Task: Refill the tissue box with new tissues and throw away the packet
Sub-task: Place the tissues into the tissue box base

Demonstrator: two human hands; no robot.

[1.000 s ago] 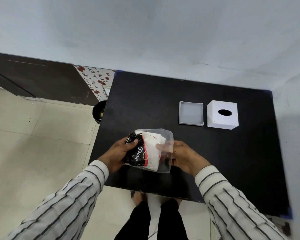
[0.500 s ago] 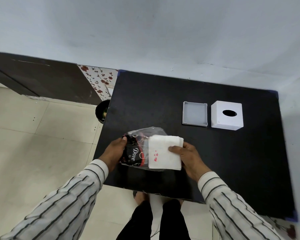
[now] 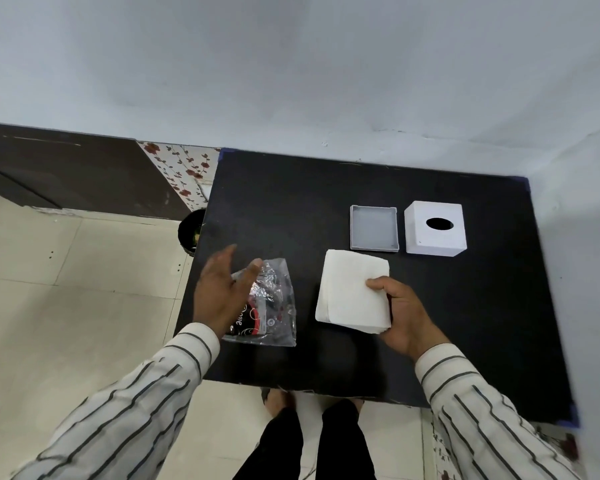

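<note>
A white stack of tissues (image 3: 350, 289) is out of its wrapper, and my right hand (image 3: 404, 313) grips it at its right edge just above the black table (image 3: 465, 323). The clear plastic packet (image 3: 272, 306) with black and red print lies on the table near the left edge. My left hand (image 3: 220, 289) hovers over the packet with fingers spread, partly covering it. The white tissue box (image 3: 435, 228) with an oval slot stands at the back right, with its grey base tray (image 3: 374, 227) lying open beside it on the left.
A dark round bin (image 3: 187, 232) sits on the tiled floor by the table's left edge. A pale wall runs behind and right of the table. A dark cabinet (image 3: 66, 171) stands at far left. My feet are under the front edge.
My right hand has pulled the tissue stack fully out of the packet and moved it right. My left hand has let go of the packet, which now lies on the table.
</note>
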